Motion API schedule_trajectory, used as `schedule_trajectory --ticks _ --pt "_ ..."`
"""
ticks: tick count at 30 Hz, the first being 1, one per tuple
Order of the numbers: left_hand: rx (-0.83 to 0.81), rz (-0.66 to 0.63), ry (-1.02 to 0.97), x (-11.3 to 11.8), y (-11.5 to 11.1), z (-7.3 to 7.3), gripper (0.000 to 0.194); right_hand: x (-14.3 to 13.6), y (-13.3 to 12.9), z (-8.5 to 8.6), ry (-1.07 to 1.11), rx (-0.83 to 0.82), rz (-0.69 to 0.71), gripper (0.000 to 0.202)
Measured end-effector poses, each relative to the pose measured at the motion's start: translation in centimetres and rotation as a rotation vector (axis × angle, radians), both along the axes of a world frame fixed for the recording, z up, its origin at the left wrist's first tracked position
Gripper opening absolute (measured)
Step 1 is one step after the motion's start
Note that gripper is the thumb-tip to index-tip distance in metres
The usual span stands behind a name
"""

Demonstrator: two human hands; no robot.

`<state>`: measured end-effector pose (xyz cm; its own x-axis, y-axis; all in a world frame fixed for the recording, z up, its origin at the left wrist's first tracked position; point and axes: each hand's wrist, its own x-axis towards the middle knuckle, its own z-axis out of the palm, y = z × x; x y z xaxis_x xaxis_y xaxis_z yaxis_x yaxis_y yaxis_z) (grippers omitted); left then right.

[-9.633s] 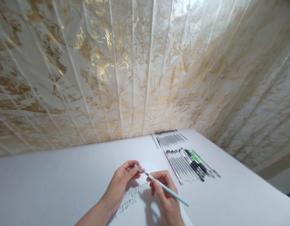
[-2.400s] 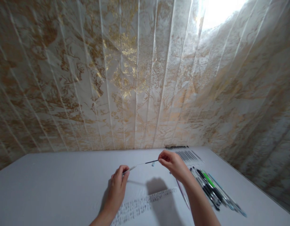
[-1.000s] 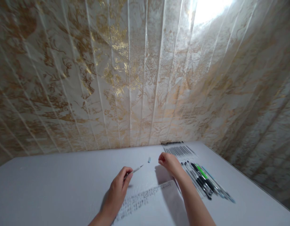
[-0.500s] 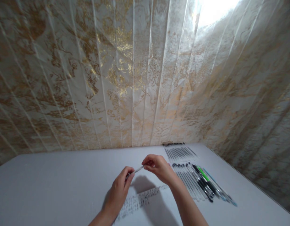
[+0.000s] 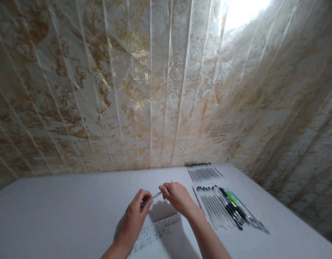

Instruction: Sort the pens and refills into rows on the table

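Note:
My left hand [image 5: 136, 212] is closed around one end of a slim pen [image 5: 155, 195], pale or clear along its exposed middle. My right hand [image 5: 176, 197] pinches the other end, where the fingers hide its tip. A faint, blurred bit sticks up above the right hand's knuckles; I cannot tell what it is. Both hands are over a sheet of paper [image 5: 187, 248] covered in part with dark handwriting, and their shadows fall on it.
Right of my hands lies a row of clear pens with black caps [image 5: 213, 207], a pink pen [image 5: 199, 199] at its left edge. Beside them are thicker black pens and a green one [image 5: 232, 198]. Farther back, another row of thin pens [image 5: 205, 175] lies near the gold-patterned curtain [image 5: 152, 108].
My right hand has turned, its knuckles now more on top, and moved slightly toward me. My left hand has barely shifted. The pen stays between both hands.

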<state>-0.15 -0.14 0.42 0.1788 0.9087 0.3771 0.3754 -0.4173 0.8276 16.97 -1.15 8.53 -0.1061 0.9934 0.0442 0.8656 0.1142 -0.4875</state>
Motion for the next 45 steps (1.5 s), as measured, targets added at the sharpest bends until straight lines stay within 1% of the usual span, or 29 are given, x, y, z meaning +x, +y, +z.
schedule_trajectory --ticks 3,5,6,9,11,12,15,17,18,21,22,23,24,26,28,29,32,33,34,38,41,45 --pt "-0.010 0.015 -0.004 -0.1 0.1 0.0 0.013 0.0 -0.2 0.0 0.021 0.029 0.042 0.015" --pt "-0.016 0.019 -0.005 -0.1 0.1 0.0 0.013 0.1 -0.3 -0.1 0.018 0.033 0.068 0.012" --pt "-0.014 0.022 -0.006 -0.1 0.2 0.0 0.013 0.1 -0.3 -0.2 0.010 0.025 0.077 0.016" --pt "0.002 0.017 -0.015 -0.2 0.2 0.1 0.013 0.1 -0.2 -0.4 0.014 -0.016 0.086 0.036" --pt "0.006 0.002 -0.018 -0.1 0.2 0.1 0.012 0.3 -0.2 -0.4 0.048 -0.044 0.081 0.042" --pt "0.004 -0.005 -0.020 -0.1 0.2 0.2 0.013 0.4 -0.2 -0.3 0.068 -0.046 0.077 0.039" --pt "-0.014 -0.017 -0.023 0.0 0.2 0.2 0.014 0.5 -0.2 -0.4 0.111 -0.010 0.090 0.016" --pt "-0.014 -0.017 -0.028 0.1 0.2 0.2 0.014 0.4 -0.1 -0.6 0.097 0.015 0.102 0.014" --pt "-0.009 -0.019 -0.028 0.1 0.2 0.2 0.014 0.3 0.0 -0.7 0.084 0.016 0.099 0.021" --pt "0.008 -0.024 -0.024 0.1 0.3 0.2 0.014 0.1 0.0 -0.9 0.074 -0.034 0.052 0.051" --pt "0.007 -0.022 -0.026 0.0 0.3 0.2 0.015 0.1 0.0 -0.8 0.088 -0.050 0.040 0.055" --pt "0.002 -0.018 -0.030 0.0 0.2 0.2 0.014 0.2 0.0 -0.8 0.107 -0.055 0.037 0.053" --pt "-0.007 -0.013 -0.037 0.0 0.2 0.2 0.014 0.3 -0.1 -0.6 0.131 -0.049 0.047 0.045" --pt "-0.027 -0.005 -0.045 0.0 0.2 0.2 0.014 0.5 -0.2 -0.4 0.170 -0.016 0.087 0.021" --pt "-0.038 -0.001 -0.046 0.0 0.2 0.1 0.014 0.5 -0.2 -0.1 0.161 0.003 0.099 0.010" --pt "-0.037 -0.001 -0.046 0.0 0.2 0.1 0.014 0.5 -0.3 -0.1 0.140 0.003 0.092 0.009" --pt "-0.021 0.005 -0.049 0.0 0.3 0.1 0.015 0.2 -0.4 0.0 0.070 -0.014 0.061 0.033" --pt "-0.017 0.004 -0.047 0.0 0.3 0.2 0.014 0.1 -0.4 0.0 0.059 -0.020 0.055 0.036" --pt "-0.016 0.001 -0.043 0.0 0.3 0.2 0.015 0.1 -0.5 0.0 0.054 -0.022 0.053 0.035" --pt "-0.015 -0.011 -0.018 0.0 0.1 0.4 0.015 0.0 -0.5 -0.1 0.007 0.007 0.057 0.018" --pt "0.020 -0.013 0.013 -0.2 0.2 0.5 0.015 0.0 -0.4 -0.1 -0.042 -0.011 0.047 0.021" --pt "0.126 -0.045 0.057 -0.3 0.3 0.3 0.014 -0.1 -0.8 0.5 -0.044 -0.089 0.023 0.022"
